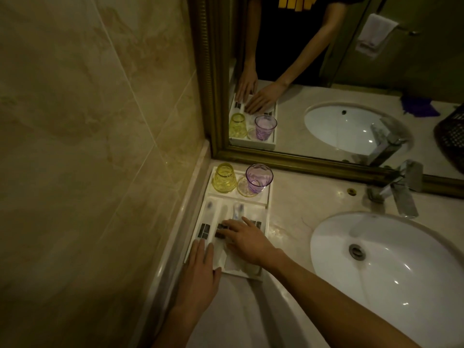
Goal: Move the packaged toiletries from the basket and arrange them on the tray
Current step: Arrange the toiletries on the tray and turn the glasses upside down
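A white tray lies on the counter against the left wall. Several white packaged toiletries with dark labels lie side by side in its near section; one is at the left, another in the middle. My right hand lies flat on the middle packets, fingers spread and pressing on a dark label. My left hand rests flat on the tray's near left corner, fingers on a packet's end. The dark basket shows only in the mirror at the far right.
A yellow cup upside down and a purple cup stand in the tray's far section. A white sink with a chrome tap fills the counter's right. A framed mirror runs along the back.
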